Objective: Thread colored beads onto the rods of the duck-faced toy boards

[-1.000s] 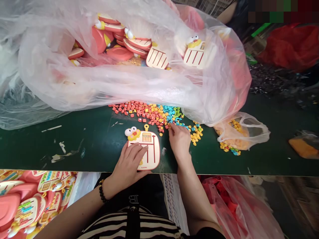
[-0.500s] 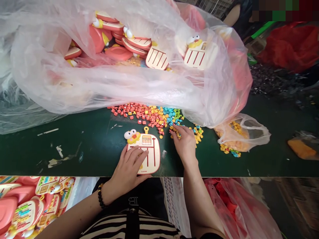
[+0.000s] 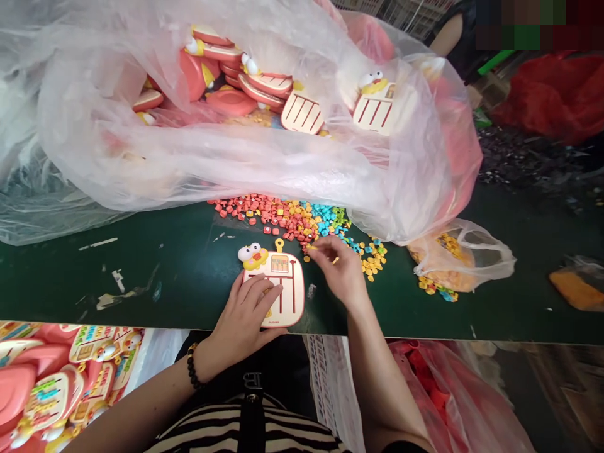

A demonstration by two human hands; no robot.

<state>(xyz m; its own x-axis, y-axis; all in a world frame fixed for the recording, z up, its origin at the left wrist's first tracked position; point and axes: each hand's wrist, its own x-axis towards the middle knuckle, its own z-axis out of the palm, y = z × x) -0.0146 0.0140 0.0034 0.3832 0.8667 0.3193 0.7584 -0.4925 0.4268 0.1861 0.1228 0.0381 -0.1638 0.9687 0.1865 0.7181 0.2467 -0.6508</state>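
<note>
1. A clear plastic bag (image 3: 236, 167) is sprawling across the far side of the green worktable (image 3: 141, 277), holding pink duck-topped toy boards (image 3: 191, 72).
2. A single duck-topped toy board (image 3: 287, 308) is lying flat near the table's front edge.
3. The left hand (image 3: 245, 308) is resting on that board, fingers loosely spread, gripping nothing.
4. The right hand (image 3: 340, 267) is hovering just beside the board, its fingers curled, pinching a small yellow piece (image 3: 309, 248).
5. Loose red, blue and yellow pieces (image 3: 283, 217) are lying heaped just beyond the board.

toy assembly workshop, factory-style. long scuffed green worktop (image 3: 141, 296), bulk clear plastic sacks (image 3: 94, 157) full of duck-shaped toy boards (image 3: 302, 113), loose coloured plastic pieces (image 3: 278, 217) heaped in bulk, more boards (image 3: 50, 396) piled below the edge, co-worker's arm (image 3: 446, 34) beyond.
</note>
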